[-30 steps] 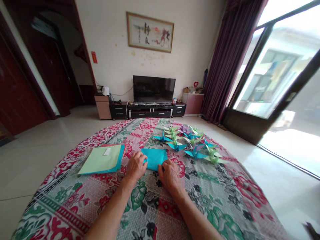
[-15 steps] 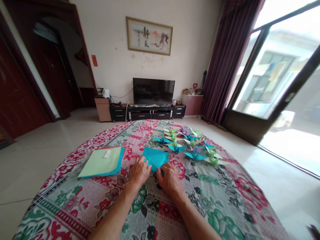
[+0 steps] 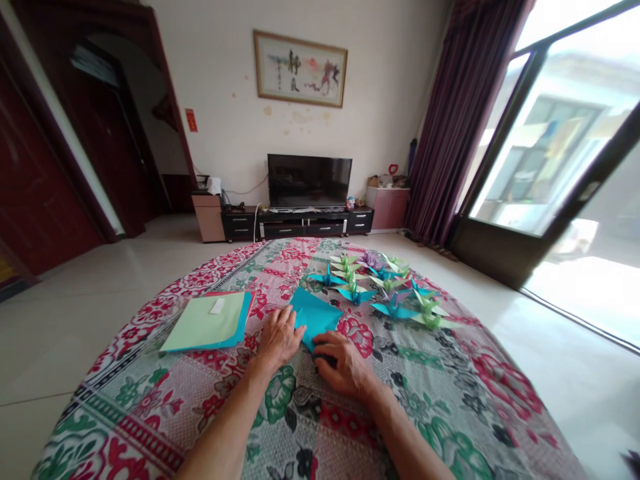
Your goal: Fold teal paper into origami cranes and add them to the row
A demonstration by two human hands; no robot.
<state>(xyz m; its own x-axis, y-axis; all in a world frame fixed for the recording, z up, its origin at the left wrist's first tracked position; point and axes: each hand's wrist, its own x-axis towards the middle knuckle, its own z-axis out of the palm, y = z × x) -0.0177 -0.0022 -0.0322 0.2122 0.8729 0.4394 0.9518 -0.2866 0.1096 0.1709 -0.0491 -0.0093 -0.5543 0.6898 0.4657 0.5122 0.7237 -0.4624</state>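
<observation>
A square sheet of blue origami paper (image 3: 316,313) lies turned at an angle on the table in front of me. My left hand (image 3: 281,333) rests at its left edge, with bent fingers and thumb holding the sheet against the cloth. Curled over the near corner is my right hand (image 3: 343,363), its fingertips on the paper and the thumb tucked beneath. The fingers partly hide that corner. Folded paper cranes in blue, green and purple stand beyond my right hand, among them a blue crane (image 3: 395,308) and a green crane (image 3: 431,313).
To the left lies a stack of coloured paper (image 3: 205,327), pale green on top, with a small white piece (image 3: 217,306) on it. A floral tablecloth (image 3: 240,433) covers the round table. Past it stand a television (image 3: 310,181) and a low cabinet (image 3: 285,230).
The blue paper has turned on the cloth, its far corner now pointing away to the left. My right hand has shifted slightly toward me and its fingers have curled at the near corner.
</observation>
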